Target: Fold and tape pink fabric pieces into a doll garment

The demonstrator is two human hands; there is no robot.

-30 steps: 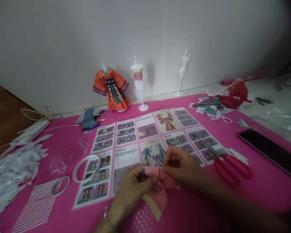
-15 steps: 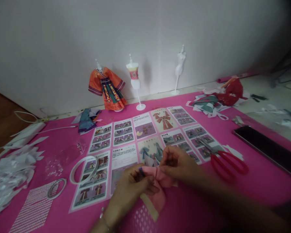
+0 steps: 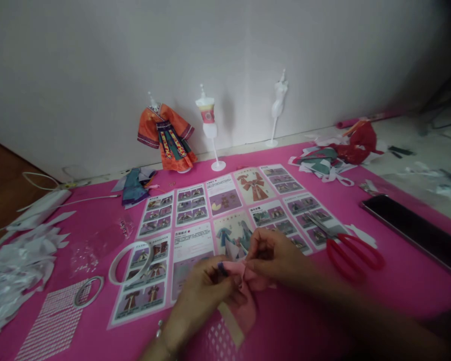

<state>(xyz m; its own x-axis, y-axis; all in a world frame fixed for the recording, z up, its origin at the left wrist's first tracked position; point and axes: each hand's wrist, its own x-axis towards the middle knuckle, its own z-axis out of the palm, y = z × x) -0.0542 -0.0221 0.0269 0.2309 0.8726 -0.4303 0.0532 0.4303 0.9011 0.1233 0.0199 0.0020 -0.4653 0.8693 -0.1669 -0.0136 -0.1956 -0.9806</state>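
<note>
A small piece of pink fabric (image 3: 247, 310) with a pale beige border hangs between my hands above the pink table cover. My left hand (image 3: 201, 296) grips its left part, where a dark blue edge shows at the fingertips. At the fabric's upper right, my right hand (image 3: 272, 255) pinches the cloth between thumb and fingers, bunching it into a fold. Both hands are over the lower edge of a printed instruction sheet (image 3: 191, 250). Beneath the fabric lies a white dotted sheet (image 3: 220, 341), partly covered.
Red-handled scissors (image 3: 355, 255) and a dark phone (image 3: 413, 228) lie on the right. Two tape rolls, a larger (image 3: 115, 265) and a smaller (image 3: 99, 286), sit left. Behind stand an orange-robed mannequin (image 3: 167, 135) and two white ones (image 3: 210, 130). Fabric scraps (image 3: 334, 155) lie back right.
My right hand has shifted slightly left and down, and the fabric is drawn into a tighter fold. The fabric's lower end has moved a little lower.
</note>
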